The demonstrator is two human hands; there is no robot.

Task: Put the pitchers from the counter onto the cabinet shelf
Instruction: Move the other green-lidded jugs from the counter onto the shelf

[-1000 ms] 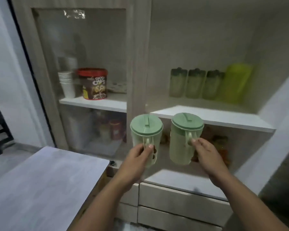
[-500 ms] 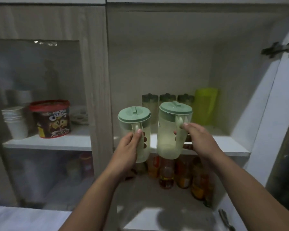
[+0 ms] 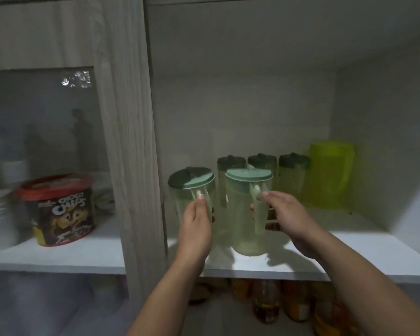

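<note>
Left hand (image 3: pixel 196 223) grips one pale-green lidded plastic pitcher (image 3: pixel 192 190), right hand (image 3: pixel 285 215) the other (image 3: pixel 249 212). Risk: pushing further toward 12 o'clock knocks the dark-lidded jars (image 3: pixel 262 163) behind.

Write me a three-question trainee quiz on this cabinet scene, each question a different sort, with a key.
1. True or false: the left hand grips the handle of the left pitcher.
2. Multiple choice: what stands at the far right of the back row on the cabinet shelf? A) a red-lidded tub B) a bright yellow-green pitcher C) stacked cups
3. Fill in: behind the right pitcher, held by the right hand, stand ___ dark-lidded pitchers.

Key: 1 true; 2 B; 3 three.
</note>
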